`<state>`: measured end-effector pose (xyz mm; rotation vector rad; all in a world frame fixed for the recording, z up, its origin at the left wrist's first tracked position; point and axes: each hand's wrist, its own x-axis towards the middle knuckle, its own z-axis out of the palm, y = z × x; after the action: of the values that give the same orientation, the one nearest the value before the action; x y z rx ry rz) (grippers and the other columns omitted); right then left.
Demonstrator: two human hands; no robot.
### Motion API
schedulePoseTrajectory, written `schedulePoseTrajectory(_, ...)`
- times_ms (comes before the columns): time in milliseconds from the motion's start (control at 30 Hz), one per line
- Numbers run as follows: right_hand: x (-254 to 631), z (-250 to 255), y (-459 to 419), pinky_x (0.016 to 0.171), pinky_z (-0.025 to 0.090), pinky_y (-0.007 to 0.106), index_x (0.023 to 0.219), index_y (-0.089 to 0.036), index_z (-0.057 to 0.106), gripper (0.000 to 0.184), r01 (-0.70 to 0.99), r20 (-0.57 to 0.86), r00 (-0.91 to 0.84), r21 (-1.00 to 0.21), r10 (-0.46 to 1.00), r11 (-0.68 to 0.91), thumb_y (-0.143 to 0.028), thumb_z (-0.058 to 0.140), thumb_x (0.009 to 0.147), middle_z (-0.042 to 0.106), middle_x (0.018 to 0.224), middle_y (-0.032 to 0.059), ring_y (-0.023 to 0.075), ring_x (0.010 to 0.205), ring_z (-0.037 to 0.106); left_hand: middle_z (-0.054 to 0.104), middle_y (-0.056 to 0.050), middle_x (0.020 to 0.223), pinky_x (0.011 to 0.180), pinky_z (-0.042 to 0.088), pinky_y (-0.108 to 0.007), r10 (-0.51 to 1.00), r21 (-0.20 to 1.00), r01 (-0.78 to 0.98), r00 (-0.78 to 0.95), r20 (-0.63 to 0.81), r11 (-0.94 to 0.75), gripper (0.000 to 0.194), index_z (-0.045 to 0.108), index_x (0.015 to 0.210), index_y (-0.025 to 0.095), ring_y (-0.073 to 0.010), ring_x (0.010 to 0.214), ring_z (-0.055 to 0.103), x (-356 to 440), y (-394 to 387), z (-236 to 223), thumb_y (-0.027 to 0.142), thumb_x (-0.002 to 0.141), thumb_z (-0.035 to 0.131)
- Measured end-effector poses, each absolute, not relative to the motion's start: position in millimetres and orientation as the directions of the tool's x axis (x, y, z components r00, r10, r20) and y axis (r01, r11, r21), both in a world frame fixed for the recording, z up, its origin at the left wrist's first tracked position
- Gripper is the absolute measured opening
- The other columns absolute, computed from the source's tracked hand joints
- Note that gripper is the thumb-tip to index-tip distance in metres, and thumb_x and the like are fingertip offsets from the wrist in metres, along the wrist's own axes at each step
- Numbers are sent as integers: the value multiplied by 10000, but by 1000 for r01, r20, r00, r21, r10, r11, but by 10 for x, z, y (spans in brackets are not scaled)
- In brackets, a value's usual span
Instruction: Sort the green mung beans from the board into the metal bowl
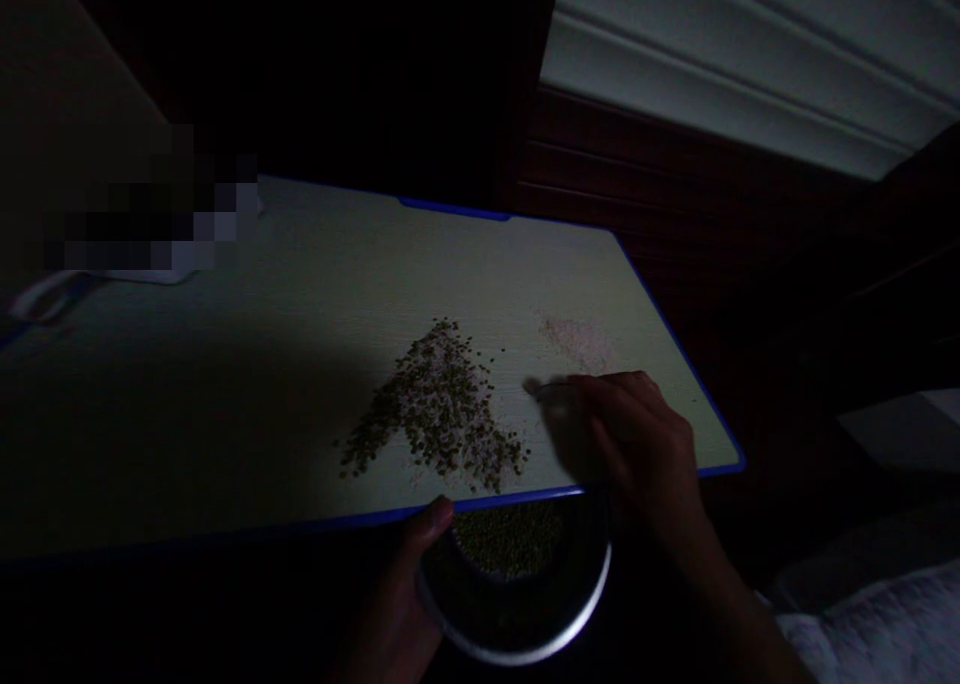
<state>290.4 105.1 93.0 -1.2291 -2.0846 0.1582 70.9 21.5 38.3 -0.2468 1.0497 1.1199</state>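
While my right hand pinches a thin silvery tool beside the loose green-and-white grain heap, I judge sorting underway, next needing careful picking, the left hand's fingers unreadable.

Polished metal gleams on the rim of a bowl, while a thin tool gives a duller metallic glint. The board shows a matt, faintly grained face with a smooth, plastic-looking edge. Beans look matt, pale grains rough and powdery. Dark slats resemble wood; soft, patterned cloth lies creased.
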Motion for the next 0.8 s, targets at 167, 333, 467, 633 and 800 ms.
schedulePoseTrajectory(167, 2906, 900, 986, 782, 512, 364, 1106, -234, 698, 219, 629, 549, -292, -506, 783, 590, -145, 572, 950, 745, 968, 43, 200, 898, 654, 846, -88, 1037, 1063, 551, -496, 599, 357, -784, 23, -800, 507, 490, 634, 1346, 152, -321, 1085, 762, 689, 176, 287, 177, 866, 729)
schedulePoseTrajectory(333, 2952, 830, 867, 752, 509, 342, 1106, -261, 713, 210, 608, 512, -140, -631, 848, 481, -174, 579, 969, 748, 972, 29, 198, 909, 661, 847, -96, 1022, 1089, 519, -523, 618, 375, -803, -10, -786, 464, 475, 660, 1326, 129, -313, 1019, 784, 700, 173, 190, 177, 860, 734)
schedulePoseTrajectory(467, 2937, 810, 835, 738, 516, 343, 1105, -257, 707, 213, 592, 526, -168, -622, 834, 512, -162, 575, 967, 743, 953, 34, 196, 886, 662, 847, -117, 1009, 1077, 524, -539, 622, 350, -794, 44, -782, 496, 471, 659, 1328, 102, -323, 983, 793, 695, 189, 186, 207, 874, 728)
schedulePoseTrajectory(633, 2902, 840, 876, 743, 535, 360, 1156, -250, 692, 260, 556, 541, -282, -580, 792, 595, -136, 564, 960, 745, 960, 45, 201, 884, 661, 833, -152, 1068, 1108, 496, -523, 622, 363, -781, 40, -782, 507, 479, 635, 1355, 76, -333, 1069, 766, 676, 171, 196, 221, 903, 703)
schedulePoseTrajectory(800, 2904, 852, 931, 754, 536, 357, 1162, -240, 693, 260, 476, 548, -345, -598, 762, 645, -127, 573, 961, 745, 986, 45, 192, 903, 653, 844, -133, 1009, 1109, 496, -531, 613, 315, -816, 61, -788, 486, 498, 618, 1385, 93, -335, 1035, 776, 662, 161, 239, 192, 903, 695)
